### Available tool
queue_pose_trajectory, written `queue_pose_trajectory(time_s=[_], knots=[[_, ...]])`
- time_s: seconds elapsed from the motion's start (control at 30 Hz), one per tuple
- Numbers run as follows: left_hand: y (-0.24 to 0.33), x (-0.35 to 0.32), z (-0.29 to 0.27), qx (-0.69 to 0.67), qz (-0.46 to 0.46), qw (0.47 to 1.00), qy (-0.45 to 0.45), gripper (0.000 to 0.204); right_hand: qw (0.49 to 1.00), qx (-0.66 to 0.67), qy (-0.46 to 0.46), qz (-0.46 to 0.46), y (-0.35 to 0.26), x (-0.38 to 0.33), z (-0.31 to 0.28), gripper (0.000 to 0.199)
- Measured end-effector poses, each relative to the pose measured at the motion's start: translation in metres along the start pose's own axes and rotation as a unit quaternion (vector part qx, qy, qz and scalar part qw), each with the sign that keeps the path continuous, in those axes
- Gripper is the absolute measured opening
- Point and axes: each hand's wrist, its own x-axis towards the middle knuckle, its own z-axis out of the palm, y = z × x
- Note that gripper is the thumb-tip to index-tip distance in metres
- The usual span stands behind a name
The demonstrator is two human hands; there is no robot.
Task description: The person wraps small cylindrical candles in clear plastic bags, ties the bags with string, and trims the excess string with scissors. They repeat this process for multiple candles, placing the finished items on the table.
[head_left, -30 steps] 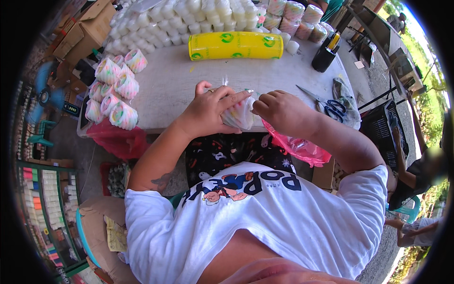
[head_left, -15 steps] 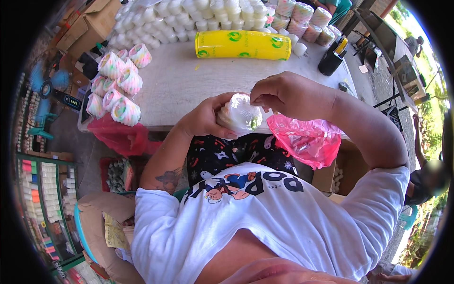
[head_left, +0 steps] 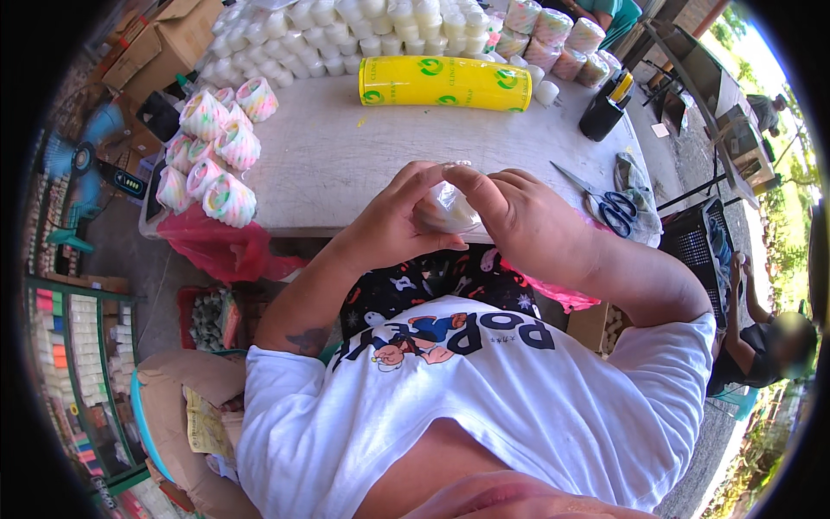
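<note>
Just past the near table edge, my left hand (head_left: 405, 214) curls around a small round bundle (head_left: 447, 210) wrapped in shiny clear film. It looks pale; its contents cannot be made out. My right hand (head_left: 524, 208) closes on the bundle's top right side, thumb and fingers pressing at the film. Both hands cover much of it. A pink plastic bag (head_left: 562, 292) hangs below my right forearm, mostly hidden by it. To the right on the table lie scissors (head_left: 609, 208) with dark blue handles.
A yellow printed film roll (head_left: 445, 83) lies across the table (head_left: 328, 147). Behind it are stacked white candle-like cups (head_left: 346, 35). Multicoloured wrapped bundles (head_left: 220, 143) are piled at left. A black holder (head_left: 603, 117) stands at right, near a grey cloth (head_left: 635, 173).
My right hand has come down from above the bundle and now presses on its side. The right forearm has lowered, uncovering the scissors and hiding more of the pink bag.
</note>
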Motion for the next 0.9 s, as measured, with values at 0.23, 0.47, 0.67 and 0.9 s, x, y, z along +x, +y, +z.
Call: queue_pose_trajectory(time_s=[0.23,0.47,0.67,0.9], knots=[[-0.004,-0.007,0.029,0.055,0.033,0.997,0.030,0.077,0.977,0.115,-0.060,0.171,0.006,0.002,-0.008,0.046],[0.002,0.006,0.029,0.061,0.070,0.995,0.028,0.075,0.963,0.197,-0.028,0.179,0.052,0.013,-0.013,0.057],[-0.006,0.005,0.024,0.069,0.064,0.994,0.052,0.071,0.962,0.216,0.095,0.134,0.107,-0.011,-0.001,0.057],[-0.010,0.010,0.029,0.069,0.052,0.995,0.050,0.065,0.631,0.135,0.481,0.594,0.309,-0.106,0.002,0.038]])
